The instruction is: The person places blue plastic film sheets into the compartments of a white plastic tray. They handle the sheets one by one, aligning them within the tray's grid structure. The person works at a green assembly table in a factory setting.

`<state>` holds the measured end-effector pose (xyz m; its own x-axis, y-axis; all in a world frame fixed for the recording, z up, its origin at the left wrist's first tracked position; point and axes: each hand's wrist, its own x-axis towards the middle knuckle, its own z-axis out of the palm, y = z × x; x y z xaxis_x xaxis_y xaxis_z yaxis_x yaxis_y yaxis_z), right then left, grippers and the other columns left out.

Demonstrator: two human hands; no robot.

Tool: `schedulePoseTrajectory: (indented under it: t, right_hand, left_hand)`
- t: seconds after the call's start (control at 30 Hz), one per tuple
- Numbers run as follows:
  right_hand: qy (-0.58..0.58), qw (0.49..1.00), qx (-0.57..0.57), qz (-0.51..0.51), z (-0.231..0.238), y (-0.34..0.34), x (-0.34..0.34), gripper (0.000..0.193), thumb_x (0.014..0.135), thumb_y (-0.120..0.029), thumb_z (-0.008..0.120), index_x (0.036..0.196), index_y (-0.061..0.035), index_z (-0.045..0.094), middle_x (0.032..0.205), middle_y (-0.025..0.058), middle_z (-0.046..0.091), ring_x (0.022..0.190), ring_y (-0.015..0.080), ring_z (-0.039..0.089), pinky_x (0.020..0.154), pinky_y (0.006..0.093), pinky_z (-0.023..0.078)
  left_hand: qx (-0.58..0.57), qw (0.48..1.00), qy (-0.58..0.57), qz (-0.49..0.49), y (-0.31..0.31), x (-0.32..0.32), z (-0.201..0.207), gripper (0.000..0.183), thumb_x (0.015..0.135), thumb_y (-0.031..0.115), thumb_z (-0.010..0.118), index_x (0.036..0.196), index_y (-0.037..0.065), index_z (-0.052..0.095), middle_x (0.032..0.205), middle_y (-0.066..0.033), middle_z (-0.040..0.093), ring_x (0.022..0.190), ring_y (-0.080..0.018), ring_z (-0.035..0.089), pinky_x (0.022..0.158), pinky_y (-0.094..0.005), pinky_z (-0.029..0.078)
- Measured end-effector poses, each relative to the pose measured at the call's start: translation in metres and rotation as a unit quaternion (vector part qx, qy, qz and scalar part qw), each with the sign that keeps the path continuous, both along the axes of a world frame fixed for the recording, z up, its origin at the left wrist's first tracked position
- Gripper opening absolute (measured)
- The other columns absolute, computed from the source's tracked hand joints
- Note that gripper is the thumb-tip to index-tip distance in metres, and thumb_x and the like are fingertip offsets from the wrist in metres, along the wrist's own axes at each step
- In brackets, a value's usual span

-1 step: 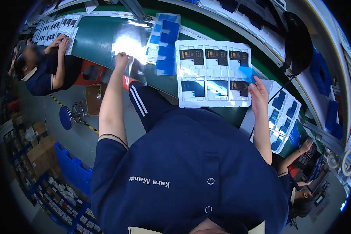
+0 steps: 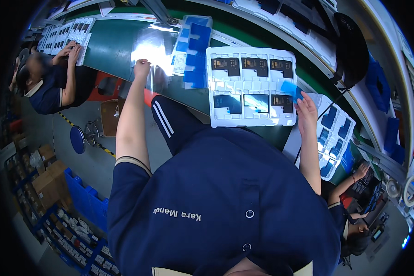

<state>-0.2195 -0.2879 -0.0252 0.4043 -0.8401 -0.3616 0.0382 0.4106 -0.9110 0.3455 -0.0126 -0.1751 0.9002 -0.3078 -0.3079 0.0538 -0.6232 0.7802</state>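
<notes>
A white plastic tray [image 2: 248, 123] with six compartments holds dark, flat, battery-like packs [image 2: 254, 67], some under blue film. At its right edge my right hand [image 2: 307, 112] pinches a small blue film piece [image 2: 289, 87] that reaches over the right column of packs. Farther left, my left hand [image 2: 142, 69] has its fingers closed at the near left side of some clear plastic sheets [image 2: 157, 55]. Glare on the sheets hides what the fingertips hold, if anything. Just right of the sheets lies a stack of blue film strips [image 2: 198, 55] in clear plastic.
Another tray of packs [image 2: 329, 133] sits to the right on the green bench [image 2: 110, 43]. A shelf with more trays [image 2: 280, 23] runs along the back. Co-workers sit at the far left [image 2: 50, 87] and lower right [image 2: 352, 225]. A blue stool [image 2: 77, 139] stands behind on the left.
The clear sheet by my left hand, which hung raised over the bench edge, now lies lower and flatter. My left hand has shifted slightly away. The blue film in my right hand has flattened and turned a little.
</notes>
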Motion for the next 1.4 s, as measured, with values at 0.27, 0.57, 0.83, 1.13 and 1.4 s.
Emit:
schedulePoseTrajectory:
  t: [0.27,0.57,0.83,1.13,1.4]
  right_hand:
    - [0.073,0.996,-0.048,-0.013,-0.04,-0.005,-0.049,0.027,0.084,-0.001,0.064,0.11,0.0012,0.059,0.097,0.0054,0.065,0.094,0.0113,0.058,0.085,0.0257,0.044]
    - [0.119,0.992,-0.047,0.019,-0.039,-0.01,-0.031,0.033,0.079,0.001,0.068,0.111,0.0054,0.061,0.095,0.0089,0.066,0.083,0.0103,0.061,0.079,0.0204,0.047]
    - [0.131,0.988,-0.066,0.055,-0.054,-0.016,-0.029,0.033,0.076,0.001,0.07,0.109,0.0022,0.064,0.089,0.0054,0.065,0.079,0.0081,0.061,0.075,0.0195,0.048]
    - [0.156,0.981,-0.1,0.049,-0.055,-0.009,-0.03,0.031,0.076,-0.004,0.071,0.106,0.0013,0.066,0.086,0.0044,0.066,0.076,0.0071,0.06,0.071,0.0187,0.047]
    - [0.148,0.981,-0.117,0.039,-0.064,-0.009,-0.031,0.029,0.076,-0.006,0.072,0.103,0.0002,0.067,0.085,0.0048,0.066,0.075,0.0072,0.06,0.07,0.0193,0.047]
  left_hand:
    - [0.142,0.951,-0.271,0.054,-0.078,-0.064,0.06,0.073,0.082,0.038,0.063,0.136,0.001,0.03,0.143,-0.0284,0.02,0.132,-0.0447,0.018,0.106,-0.0544,0.019]
    - [-0.036,0.754,-0.31,-0.578,-0.142,-0.36,0.135,0.081,0.077,0.055,0.062,0.136,0.006,0.037,0.146,-0.0216,0.023,0.136,-0.0411,0.018,0.108,-0.0574,0.013]
    - [0.065,0.714,-0.293,-0.633,-0.143,-0.38,0.12,0.102,0.071,0.064,0.062,0.141,0.0,0.026,0.151,-0.0182,0.013,0.139,-0.0406,0.006,0.105,-0.0645,0.006]
    - [0.073,0.71,-0.3,-0.633,-0.143,-0.384,0.119,0.09,0.07,0.064,0.063,0.14,0.015,0.035,0.15,-0.019,0.013,0.139,-0.0422,0.004,0.102,-0.0691,0.007]
    - [0.069,0.695,-0.317,-0.642,-0.144,-0.385,0.119,0.078,0.072,0.063,0.063,0.138,0.027,0.04,0.15,-0.0228,0.011,0.137,-0.0483,0.003,0.098,-0.0727,0.007]
